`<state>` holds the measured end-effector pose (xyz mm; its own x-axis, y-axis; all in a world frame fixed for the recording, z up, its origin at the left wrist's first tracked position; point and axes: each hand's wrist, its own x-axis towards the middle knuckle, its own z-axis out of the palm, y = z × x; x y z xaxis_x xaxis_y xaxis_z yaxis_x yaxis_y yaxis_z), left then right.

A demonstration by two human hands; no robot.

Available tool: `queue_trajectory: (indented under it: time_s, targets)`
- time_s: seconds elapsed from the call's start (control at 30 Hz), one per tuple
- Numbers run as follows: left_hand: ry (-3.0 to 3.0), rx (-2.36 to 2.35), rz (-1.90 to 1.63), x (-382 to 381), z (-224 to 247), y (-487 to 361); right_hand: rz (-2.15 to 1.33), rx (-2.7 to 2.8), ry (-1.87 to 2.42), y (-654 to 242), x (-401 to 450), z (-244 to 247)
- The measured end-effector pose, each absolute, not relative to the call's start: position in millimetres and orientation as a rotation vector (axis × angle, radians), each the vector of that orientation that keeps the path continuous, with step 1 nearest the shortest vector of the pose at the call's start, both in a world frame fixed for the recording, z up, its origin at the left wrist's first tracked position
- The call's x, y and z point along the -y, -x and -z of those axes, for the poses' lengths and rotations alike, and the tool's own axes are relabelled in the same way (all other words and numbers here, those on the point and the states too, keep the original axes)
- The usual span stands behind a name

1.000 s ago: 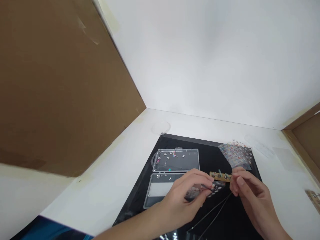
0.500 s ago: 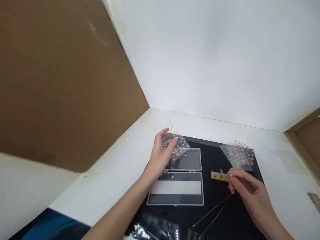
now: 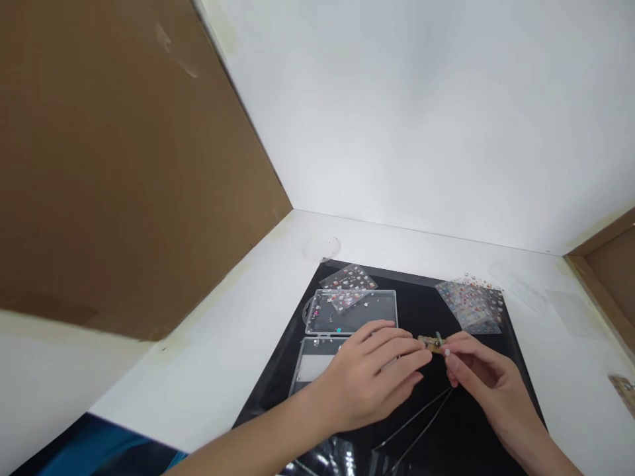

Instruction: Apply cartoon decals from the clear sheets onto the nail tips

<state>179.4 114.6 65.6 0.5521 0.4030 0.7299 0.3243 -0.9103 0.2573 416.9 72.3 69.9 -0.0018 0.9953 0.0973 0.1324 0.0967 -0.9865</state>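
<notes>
The left hand (image 3: 374,377) is palm down, with the fingers partly curved and their tips at the left end of the brown strip (image 3: 429,345). I cannot tell if these fingers grip the strip or only touch it. The right hand (image 3: 489,383) is closed in a pinch: thumb and index finger hold a small white piece (image 3: 447,352), just beside the right end of the strip. The strip is between the 2 hands, above the black mat (image 3: 417,307), and a small greyish post (image 3: 438,336) stands up from it.

On the left part of the mat lies an open clear case (image 3: 367,317) with 2 halves. Small decorations are inside the far half, among them 1 teal piece (image 3: 338,330) and 1 pink piece (image 3: 316,312). The near half, with a white band (image 3: 315,367), is partly hidden by the left hand. A patterned clear sheet (image 3: 350,281) overlaps the far edge of the case.

More patterned sheets (image 3: 471,304) lie at the far right of the mat. Below the right hand, 2 thin dark lines (image 3: 415,415) run toward shiny clear plastic (image 3: 342,456). A clear round item (image 3: 321,248) rests on the white surface (image 3: 262,311), behind the mat.
</notes>
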Motion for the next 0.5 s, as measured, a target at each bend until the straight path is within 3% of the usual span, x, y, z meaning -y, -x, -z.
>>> queue_trajectory:
  time_s: [0.5]
  targets:
    - [-2.558,-0.570,-1.366,-112.6,-65.3,-179.6,-1.013,1.567,1.170,-412.9,-67.8,-74.4]
